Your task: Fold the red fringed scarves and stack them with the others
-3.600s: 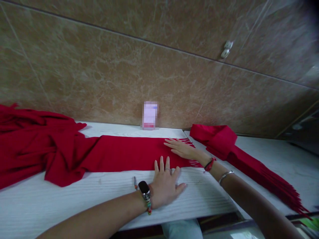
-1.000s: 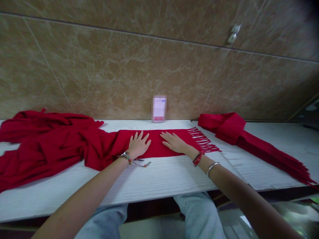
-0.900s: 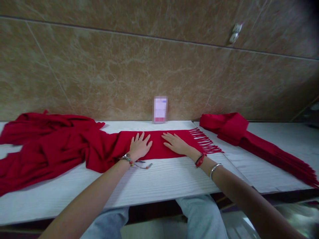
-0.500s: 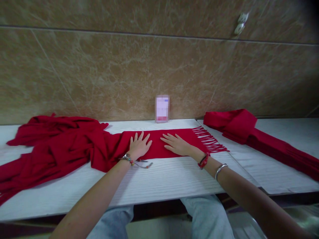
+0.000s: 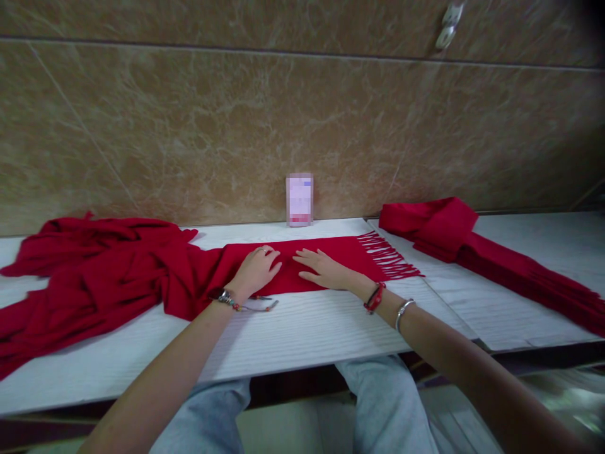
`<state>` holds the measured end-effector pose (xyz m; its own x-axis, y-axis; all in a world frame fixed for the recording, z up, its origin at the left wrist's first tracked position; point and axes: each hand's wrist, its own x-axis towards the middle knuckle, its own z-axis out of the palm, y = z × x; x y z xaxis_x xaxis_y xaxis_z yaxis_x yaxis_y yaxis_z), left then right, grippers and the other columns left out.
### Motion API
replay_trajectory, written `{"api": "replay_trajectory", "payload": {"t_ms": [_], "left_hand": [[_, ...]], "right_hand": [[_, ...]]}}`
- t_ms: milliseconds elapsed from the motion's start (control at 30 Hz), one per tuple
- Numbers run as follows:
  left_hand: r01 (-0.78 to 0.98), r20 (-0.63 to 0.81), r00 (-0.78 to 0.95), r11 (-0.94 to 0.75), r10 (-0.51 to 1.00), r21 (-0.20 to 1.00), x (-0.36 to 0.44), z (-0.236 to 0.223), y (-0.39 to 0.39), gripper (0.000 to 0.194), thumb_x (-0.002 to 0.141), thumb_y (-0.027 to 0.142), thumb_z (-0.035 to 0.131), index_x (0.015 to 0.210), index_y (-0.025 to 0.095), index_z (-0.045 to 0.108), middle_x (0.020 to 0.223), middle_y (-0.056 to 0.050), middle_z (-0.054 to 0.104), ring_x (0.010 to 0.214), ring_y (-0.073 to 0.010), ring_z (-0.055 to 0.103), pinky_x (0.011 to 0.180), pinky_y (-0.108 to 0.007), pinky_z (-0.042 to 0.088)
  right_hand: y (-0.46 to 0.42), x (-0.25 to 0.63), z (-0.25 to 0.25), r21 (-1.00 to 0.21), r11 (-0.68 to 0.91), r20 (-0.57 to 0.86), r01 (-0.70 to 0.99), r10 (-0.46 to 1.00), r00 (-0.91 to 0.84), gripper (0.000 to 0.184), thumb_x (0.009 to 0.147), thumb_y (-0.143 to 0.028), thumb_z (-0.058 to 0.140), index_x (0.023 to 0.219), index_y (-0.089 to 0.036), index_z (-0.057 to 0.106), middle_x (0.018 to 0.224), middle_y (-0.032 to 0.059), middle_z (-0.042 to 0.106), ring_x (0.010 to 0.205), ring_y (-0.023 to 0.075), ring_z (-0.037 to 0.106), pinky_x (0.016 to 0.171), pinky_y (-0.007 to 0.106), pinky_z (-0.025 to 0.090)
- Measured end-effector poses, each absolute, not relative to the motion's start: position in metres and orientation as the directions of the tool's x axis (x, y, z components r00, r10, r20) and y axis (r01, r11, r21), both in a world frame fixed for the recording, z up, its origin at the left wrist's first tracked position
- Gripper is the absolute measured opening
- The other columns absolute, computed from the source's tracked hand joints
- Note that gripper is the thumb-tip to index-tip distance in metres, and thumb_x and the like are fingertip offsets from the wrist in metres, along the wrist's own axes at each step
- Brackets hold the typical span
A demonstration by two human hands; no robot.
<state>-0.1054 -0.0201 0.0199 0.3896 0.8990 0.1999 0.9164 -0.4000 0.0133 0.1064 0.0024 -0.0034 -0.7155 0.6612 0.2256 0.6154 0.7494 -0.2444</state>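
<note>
A red fringed scarf lies along the tabletop, its right part flat and its left part heaped in loose folds. My left hand rests on the flat part, fingers a little bent and thumb apart. To its right, my right hand is also on the scarf, palm down with the fingers stretched toward the left. Neither hand grips the cloth. The fringe spreads out at the scarf's right end, beyond my right hand.
A second red scarf, folded into a narrow band, lies on the right of the white table. A blurred card-like item leans on the brown tiled wall. A small white fixture is higher on the wall.
My left hand's fingers, spread flat before, are now more bent and closer together. My right hand stays flat on the scarf. The whole view has shifted slightly.
</note>
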Motion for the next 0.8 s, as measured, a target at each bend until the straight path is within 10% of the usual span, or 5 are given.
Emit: {"api": "replay_trajectory", "payload": {"t_ms": [233,433,800], "left_hand": [[0.571,0.07,0.82,-0.82,0.568,-0.034,-0.087,0.043,-0.047,0.023,0.084,0.033,0.05,0.1,0.017,0.058,0.098,-0.005,0.059,0.087,-0.0182,0.057,0.072,-0.026,0.044],[0.617,0.086,0.784,-0.786,0.614,-0.015,-0.084,0.034,-0.041,0.03,0.078,0.004,0.044,0.102,0.017,0.056,0.095,-0.004,0.061,0.088,-0.0166,0.057,0.076,-0.025,0.044],[0.664,0.195,0.743,-0.743,0.641,-0.088,-0.076,0.018,-0.039,0.017,0.088,0.017,0.046,0.097,0.019,0.06,0.093,-0.002,0.06,0.082,-0.0141,0.057,0.069,-0.023,0.044]], "right_hand": [[0.004,0.128,0.03,-0.418,0.726,0.418,0.546,0.688,-0.594,0.023,0.083,-0.024,0.05,0.1,-0.017,0.064,0.1,0.0076,0.066,0.092,0.0175,0.06,0.082,0.032,0.047],[-0.02,0.143,0.039,-0.295,0.839,0.118,0.457,0.506,-0.854,0.03,0.075,-0.022,0.06,0.105,-0.016,0.062,0.1,0.0074,0.065,0.089,0.0177,0.06,0.079,0.029,0.047],[-0.035,0.151,-0.003,0.011,0.81,0.463,0.587,0.516,-0.721,0.014,0.083,-0.018,0.052,0.084,-0.017,0.065,0.081,0.0066,0.064,0.075,0.0165,0.057,0.068,0.027,0.045]]}}
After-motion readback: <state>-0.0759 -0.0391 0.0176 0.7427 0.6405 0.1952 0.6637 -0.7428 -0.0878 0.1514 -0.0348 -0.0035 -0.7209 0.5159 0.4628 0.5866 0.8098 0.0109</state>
